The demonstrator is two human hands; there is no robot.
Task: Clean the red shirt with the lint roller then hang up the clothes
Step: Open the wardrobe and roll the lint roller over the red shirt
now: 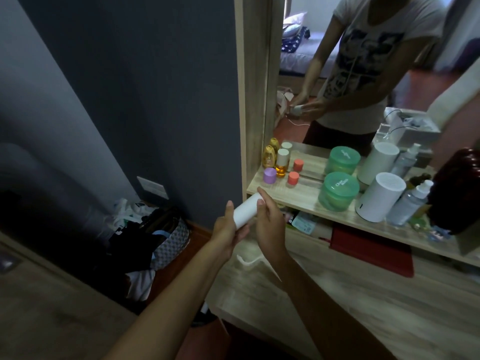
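Lint roller (pixel 246 210) sits at frame centre, white barrel angled toward 1 o'clock. Left hand (pixel 228 229) wraps its lower end to steady it; right hand (pixel 268 224) pinches the sheet near the top, probably peeling. Red shirt not in view.

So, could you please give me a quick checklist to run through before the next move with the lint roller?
1. Left hand grips the lint roller at its lower end: ok.
2. Right hand pinches the roller's upper part: ok.
3. Roller held off the shelf, apart from the purple jar: ok.
4. Fresh sticky sheet exposed: cannot tell.
5. Red shirt in view: not ok.
6. Hanger in view: not ok.
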